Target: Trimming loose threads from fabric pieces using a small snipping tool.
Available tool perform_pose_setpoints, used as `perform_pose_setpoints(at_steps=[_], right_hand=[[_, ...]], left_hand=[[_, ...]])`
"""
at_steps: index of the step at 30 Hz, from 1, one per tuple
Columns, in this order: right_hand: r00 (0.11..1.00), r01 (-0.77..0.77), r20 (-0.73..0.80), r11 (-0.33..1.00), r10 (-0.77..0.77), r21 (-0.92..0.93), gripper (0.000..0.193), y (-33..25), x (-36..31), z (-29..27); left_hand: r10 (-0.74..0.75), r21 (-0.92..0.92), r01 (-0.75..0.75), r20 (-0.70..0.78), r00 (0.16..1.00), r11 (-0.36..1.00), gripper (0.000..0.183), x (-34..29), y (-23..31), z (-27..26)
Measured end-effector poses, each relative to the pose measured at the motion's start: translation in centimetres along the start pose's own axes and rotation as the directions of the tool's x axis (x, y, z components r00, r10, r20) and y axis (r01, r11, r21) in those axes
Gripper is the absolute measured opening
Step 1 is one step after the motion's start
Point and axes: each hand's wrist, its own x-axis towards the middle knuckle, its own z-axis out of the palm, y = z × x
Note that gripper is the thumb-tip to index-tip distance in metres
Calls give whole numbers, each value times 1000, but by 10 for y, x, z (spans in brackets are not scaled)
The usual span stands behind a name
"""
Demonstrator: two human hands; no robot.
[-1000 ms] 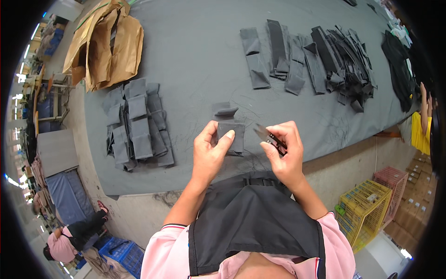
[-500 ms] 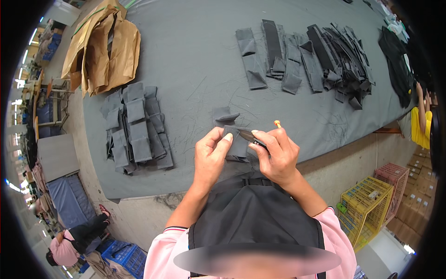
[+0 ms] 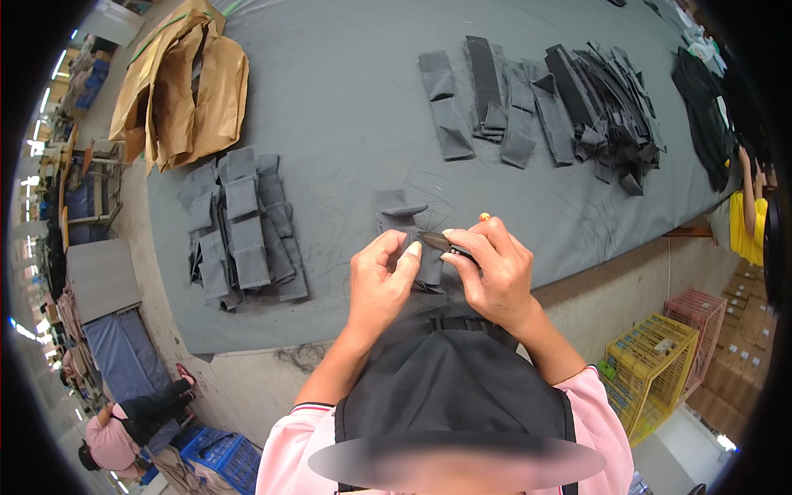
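Left hand (image 3: 379,276) pinches grey fabric piece (image 3: 430,269) over the worktop's (image 3: 346,99) near side. Right hand (image 3: 497,268), just right, grips dark snips (image 3: 435,241), blades pointing left and slightly far, at the fabric; contact unclear.

The left hand (image 3: 379,274) pinches a grey strip (image 3: 430,269), the right hand (image 3: 499,272) holds snips (image 3: 436,240) at it, a bag (image 3: 219,99) lies on the table (image 3: 346,99)

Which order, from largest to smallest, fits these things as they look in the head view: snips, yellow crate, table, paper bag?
1. Table
2. Paper bag
3. Yellow crate
4. Snips, partly hidden by the right hand

Nearness to the camera varies, so real sizes may differ.
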Motion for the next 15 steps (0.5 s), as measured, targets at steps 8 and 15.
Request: perform_pose_setpoints(at_steps=[8, 15], right_hand=[[1000, -23, 21, 998, 22, 57, 26, -1, 3, 2], [999, -24, 35, 1000, 24, -11, 26, -2, -2, 1]], left_hand=[[55, 57, -54, -15, 998, 997, 10, 1, -1, 3], [87, 21, -86, -34, 996, 996, 13, 2, -2, 4]])
